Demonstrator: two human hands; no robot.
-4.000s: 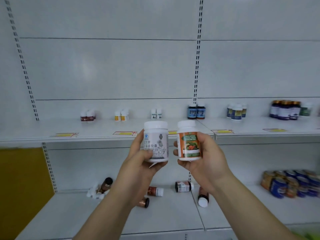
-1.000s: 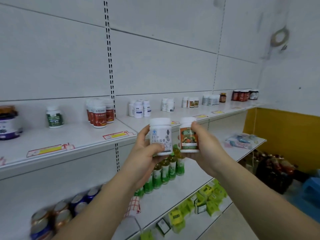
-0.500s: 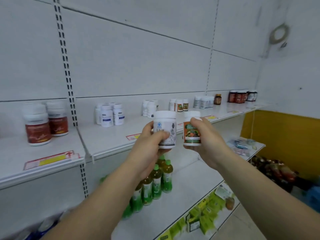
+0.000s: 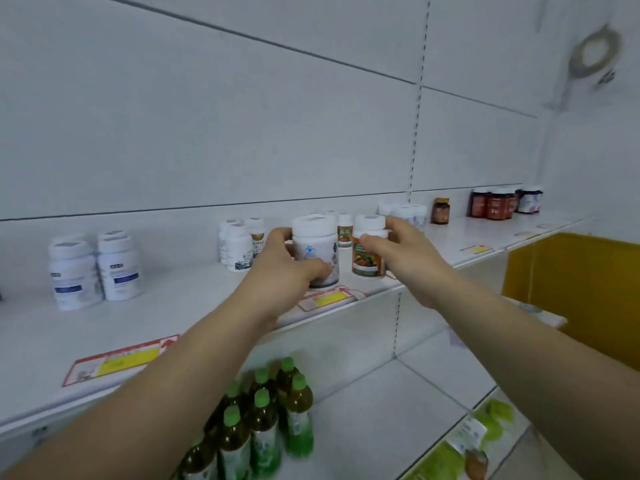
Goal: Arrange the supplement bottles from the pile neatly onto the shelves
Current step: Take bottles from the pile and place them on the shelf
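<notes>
Supplement bottles fill both your grips: the white bottle (image 4: 313, 244) in your left grip (image 4: 284, 271), the orange bottle (image 4: 367, 254) in your right grip (image 4: 405, 261), both at the front of the upper shelf (image 4: 194, 299).

Nearest you, under your forearms, green-capped drinks (image 4: 263, 420) stand bunched on the lower shelf (image 4: 374, 410).

Your left grip wraps the white bottle, with the thumb across the lower label and the fingers curled round its far left side. The bottle is upright, its base right at a yellow price tag (image 4: 323, 299) on the shelf lip. You cannot tell whether it rests on the shelf or hangs just above it.

Your right grip pinches the orange bottle high up, thumb on the shoulder and fingers over the right of the cap. It is upright too, just beside the white bottle but apart from it.

Behind your left grip stands a cluster of white pots (image 4: 239, 247). Well to the left, two blue-label bottles (image 4: 93, 268) stand side by side. Behind the gap between your two bottles is a small orange-label pot (image 4: 345, 230).

Farther along come white tubs (image 4: 405, 213), an amber jar (image 4: 440, 211), then dark red jars (image 4: 491, 204).
</notes>
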